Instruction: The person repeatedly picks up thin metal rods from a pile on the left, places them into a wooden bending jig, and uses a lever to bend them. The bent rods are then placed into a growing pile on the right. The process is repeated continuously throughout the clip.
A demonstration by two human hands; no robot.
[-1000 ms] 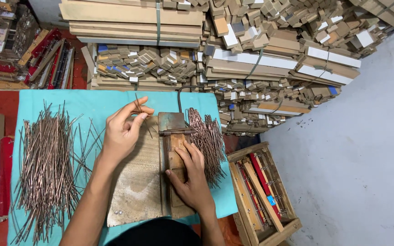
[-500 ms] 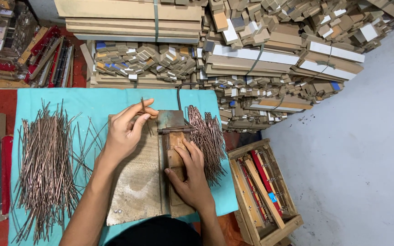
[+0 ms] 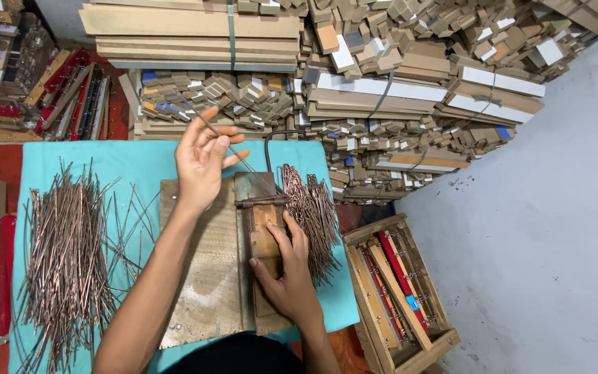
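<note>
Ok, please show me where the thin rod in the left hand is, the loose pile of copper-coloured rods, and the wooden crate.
thin rod (image 3: 224, 142), head view, on its middle, between the fingers.
loose pile of copper-coloured rods (image 3: 67, 256), head view, on the dense centre.
wooden crate (image 3: 375, 232), head view, on its top rim.

The left hand (image 3: 202, 163) is lifting with its fingers (image 3: 226, 138) pinching together, forearm angling up from below. The right hand (image 3: 285, 266) is lying flat, palm down, fingers stretching forward and slightly spread.
</note>
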